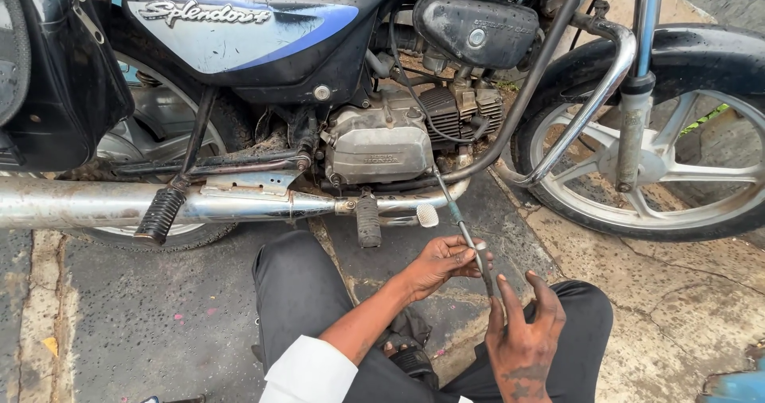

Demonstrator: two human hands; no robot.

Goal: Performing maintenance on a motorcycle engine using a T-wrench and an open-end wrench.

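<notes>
A silver cursive script emblem (204,12) is sitting on the dark blue and pale silver motorcycle side panel (255,33) at upper left. A small embossed marking is showing on the grey metal engine cover (381,144).

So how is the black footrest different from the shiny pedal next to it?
The footrest is black, ribbed rubber and tube-shaped; the pedal is pale metal, flat and studded. The footrest is bigger than the pedal. Both hang low beside the engine, just above the hands holding a long tool.
</notes>
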